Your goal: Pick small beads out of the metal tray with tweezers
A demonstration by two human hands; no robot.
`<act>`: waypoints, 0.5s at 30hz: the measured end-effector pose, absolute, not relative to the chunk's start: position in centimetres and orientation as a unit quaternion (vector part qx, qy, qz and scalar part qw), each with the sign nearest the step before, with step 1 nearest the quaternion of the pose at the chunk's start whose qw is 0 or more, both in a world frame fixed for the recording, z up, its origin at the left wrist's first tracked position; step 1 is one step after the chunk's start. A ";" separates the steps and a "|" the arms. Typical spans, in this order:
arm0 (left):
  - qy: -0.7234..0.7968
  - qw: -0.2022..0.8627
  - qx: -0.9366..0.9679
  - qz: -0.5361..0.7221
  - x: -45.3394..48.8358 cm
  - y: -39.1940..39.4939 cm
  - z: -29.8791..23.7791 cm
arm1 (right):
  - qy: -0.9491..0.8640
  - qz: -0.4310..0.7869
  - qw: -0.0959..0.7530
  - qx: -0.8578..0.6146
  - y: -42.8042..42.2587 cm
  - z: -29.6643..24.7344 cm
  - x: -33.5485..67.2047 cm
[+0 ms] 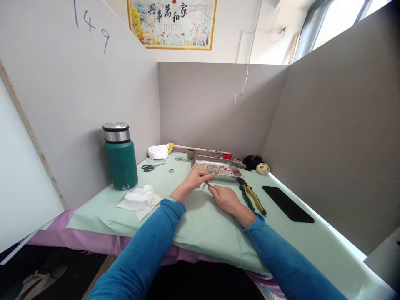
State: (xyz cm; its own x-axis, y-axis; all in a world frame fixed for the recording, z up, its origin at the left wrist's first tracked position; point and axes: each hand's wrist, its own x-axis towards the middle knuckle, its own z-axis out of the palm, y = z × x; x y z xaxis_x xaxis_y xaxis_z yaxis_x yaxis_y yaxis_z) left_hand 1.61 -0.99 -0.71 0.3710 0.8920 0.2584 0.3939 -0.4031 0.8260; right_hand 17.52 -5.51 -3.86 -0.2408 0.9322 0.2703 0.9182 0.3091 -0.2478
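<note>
My left hand and my right hand meet just in front of a shallow metal tray, both with fingers pinched. A short thin beaded strand hangs below the left fingertips. From my right thumb and forefinger a slim grey metal piece points toward the left fingers; its kind is too small to tell. The tray holds tan beads and red and pink ones. To the right of my right hand lie pliers with green and yellow handles.
Left of my hands are a green bottle, crumpled tissue and black-handled scissors. Behind the tray lie a wooden stick and a small cup. A flat black object rests at right. Grey partitions enclose the table.
</note>
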 end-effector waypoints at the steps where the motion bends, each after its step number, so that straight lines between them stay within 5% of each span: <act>1: 0.421 0.351 0.753 0.365 1.6 -1.0 -0.7 | -0.791 0.016 0.185 -0.583 -5.5 -3.9 17.5; 15: 0.429 0.398 0.742 0.328 1.3 -1.6 -0.4 | -0.799 -0.020 0.141 -0.585 -5.7 -3.8 17.5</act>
